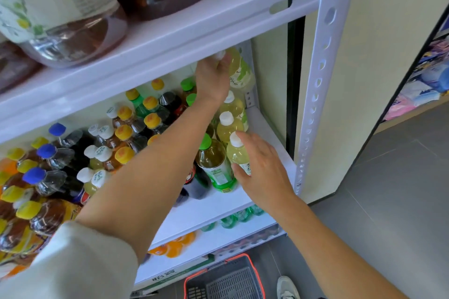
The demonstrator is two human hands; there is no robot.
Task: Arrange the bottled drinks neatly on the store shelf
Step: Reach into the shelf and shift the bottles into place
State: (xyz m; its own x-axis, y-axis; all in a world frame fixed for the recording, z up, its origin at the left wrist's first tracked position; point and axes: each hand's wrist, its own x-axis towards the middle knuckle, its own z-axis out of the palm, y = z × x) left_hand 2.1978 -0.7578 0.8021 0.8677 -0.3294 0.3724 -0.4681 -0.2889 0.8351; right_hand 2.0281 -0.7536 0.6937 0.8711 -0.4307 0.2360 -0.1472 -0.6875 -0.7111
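Beyond the sleeve (pixel 73 262), left hand (pixel 212 80) grips a pale-yellow, white-capped rear bottle (pixel 240 73); right hand (pixel 262 172) clasps front bottle (pixel 239 153).

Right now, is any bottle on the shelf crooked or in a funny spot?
Yes, one. The pale yellow plastic bottle with a white cap at the back right is lifted above its row and tilted, gripped near its cap by the left hand. The right hand holds the front bottle of that row.

4 pale-yellow, white-capped bottles line the shelf (pixel 267 133). The rearmost bottle (pixel 240 71) tilts in the left hand (pixel 212 80); 2 middle bottles (pixel 229 128) stand upright between the hands; the right hand (pixel 262 172) grips the front bottle (pixel 238 153).
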